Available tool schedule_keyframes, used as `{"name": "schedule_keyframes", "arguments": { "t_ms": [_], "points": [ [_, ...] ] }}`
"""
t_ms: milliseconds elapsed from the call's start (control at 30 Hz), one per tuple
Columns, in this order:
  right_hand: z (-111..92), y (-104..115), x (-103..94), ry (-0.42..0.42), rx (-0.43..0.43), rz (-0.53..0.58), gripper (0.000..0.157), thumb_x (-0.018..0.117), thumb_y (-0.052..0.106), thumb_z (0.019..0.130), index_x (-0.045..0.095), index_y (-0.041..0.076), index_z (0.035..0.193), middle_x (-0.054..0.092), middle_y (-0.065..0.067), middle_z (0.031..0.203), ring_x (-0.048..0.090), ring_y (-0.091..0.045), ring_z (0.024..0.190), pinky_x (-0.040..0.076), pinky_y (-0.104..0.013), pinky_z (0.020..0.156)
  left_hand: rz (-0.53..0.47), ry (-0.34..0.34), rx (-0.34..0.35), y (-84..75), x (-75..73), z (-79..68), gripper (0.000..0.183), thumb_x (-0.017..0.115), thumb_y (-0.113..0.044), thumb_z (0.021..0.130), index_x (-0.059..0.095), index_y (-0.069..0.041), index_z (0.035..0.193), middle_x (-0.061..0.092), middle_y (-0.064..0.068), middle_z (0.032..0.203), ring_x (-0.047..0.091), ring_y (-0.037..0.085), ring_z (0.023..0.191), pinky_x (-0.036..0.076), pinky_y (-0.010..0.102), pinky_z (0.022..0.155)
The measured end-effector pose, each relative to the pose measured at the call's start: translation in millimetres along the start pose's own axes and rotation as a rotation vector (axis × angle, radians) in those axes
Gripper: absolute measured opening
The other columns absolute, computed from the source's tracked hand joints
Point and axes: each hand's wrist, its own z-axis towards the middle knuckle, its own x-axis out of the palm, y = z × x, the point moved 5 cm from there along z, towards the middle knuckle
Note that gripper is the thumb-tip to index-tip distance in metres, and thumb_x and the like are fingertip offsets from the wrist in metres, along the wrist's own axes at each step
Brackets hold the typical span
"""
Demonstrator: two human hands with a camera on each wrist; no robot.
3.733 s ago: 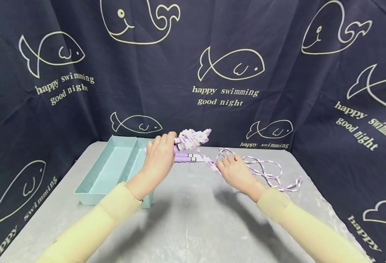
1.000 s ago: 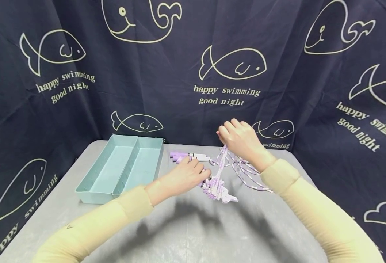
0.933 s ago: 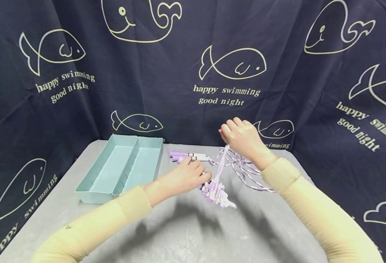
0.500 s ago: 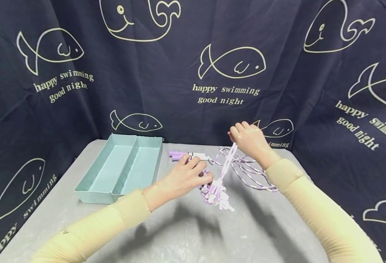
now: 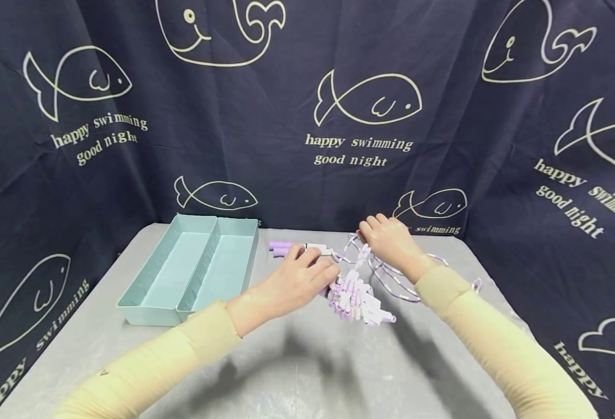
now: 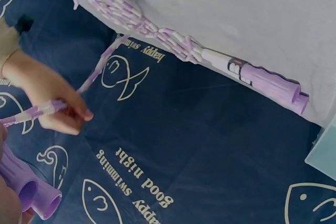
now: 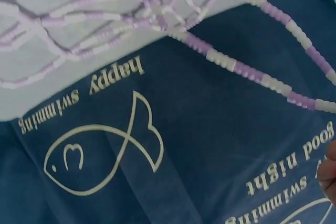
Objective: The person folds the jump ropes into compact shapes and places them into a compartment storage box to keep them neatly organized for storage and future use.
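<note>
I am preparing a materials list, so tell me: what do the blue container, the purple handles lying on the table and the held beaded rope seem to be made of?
Blue container: probably plastic, satin; smooth, thin walls. Purple handles: likely matte plastic with moulded grooves, though rubber is possible. Beaded rope: apparently plastic beads, slightly glossy, in uniform segments; the inside is hidden.

We note the left hand (image 5: 292,282) conceals most of its purple handles (image 6: 20,171) in the head view, while the right wrist view's edge truncates the right hand (image 7: 328,176) and beaded rope (image 7: 249,72), and the left wrist view's crops the tray (image 6: 324,153).
</note>
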Motion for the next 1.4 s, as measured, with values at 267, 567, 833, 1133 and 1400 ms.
{"name": "schedule_keyframes", "arguments": {
  "t_ms": [267, 567, 833, 1133, 1400],
  "points": [
    [-15, 16, 8.6, 0.125, -0.037, 0.039, 0.007, 0.053, 0.009, 0.081, 0.054, 0.005, 0.076, 0.055, -0.009, 0.071, 0.053, -0.029, 0.066, 0.043, -0.038, 0.053, -0.003, -0.001, -0.187, 20.4, -4.7, 0.1, 0.014, 0.047, -0.004, 0.091, 0.048, -0.008, 0.105, 0.055, 0.001, 0.091, 0.051, 0.023, 0.083, 0.038, 0.037, 0.069],
    [-28, 35, 13.3, 0.175, -0.088, 0.046, 0.016, 0.070, 0.019, 0.071, 0.059, 0.007, 0.069, 0.059, -0.009, 0.073, 0.057, -0.027, 0.071, 0.046, -0.039, 0.054, 0.083, 0.126, -0.398, 44.9, 4.4, -13.6, 0.014, 0.042, 0.000, 0.093, 0.047, -0.006, 0.104, 0.051, 0.005, 0.088, 0.046, 0.026, 0.079, 0.034, 0.038, 0.065],
    [-34, 52, 3.2, 0.177, -0.133, 0.044, 0.023, 0.072, 0.021, 0.073, 0.054, 0.007, 0.073, 0.058, -0.008, 0.071, 0.056, -0.027, 0.069, 0.043, -0.038, 0.051, 0.231, 0.193, -0.559, 67.7, 13.5, -24.1, 0.013, 0.043, -0.003, 0.092, 0.048, -0.003, 0.104, 0.048, 0.010, 0.085, 0.045, 0.030, 0.076, 0.033, 0.040, 0.061],
    [-33, 64, -23.8, 0.125, -0.182, 0.008, 0.019, 0.066, 0.021, 0.078, 0.052, 0.007, 0.077, 0.054, -0.008, 0.072, 0.053, -0.027, 0.067, 0.042, -0.036, 0.054, 0.313, 0.324, -0.598, 74.9, 23.9, -37.1, 0.015, 0.044, -0.005, 0.091, 0.050, -0.003, 0.105, 0.052, 0.010, 0.086, 0.048, 0.031, 0.078, 0.034, 0.041, 0.059],
    [-19, 64, -44.9, 0.037, -0.170, -0.016, 0.021, 0.041, 0.019, 0.090, 0.049, 0.007, 0.074, 0.048, -0.006, 0.069, 0.049, -0.025, 0.062, 0.037, -0.033, 0.052, 0.348, 0.397, -0.623, 76.6, 30.2, -41.6, 0.016, 0.036, -0.006, 0.092, 0.050, -0.004, 0.098, 0.052, 0.010, 0.081, 0.050, 0.030, 0.076, 0.035, 0.039, 0.058]
  ]
}}
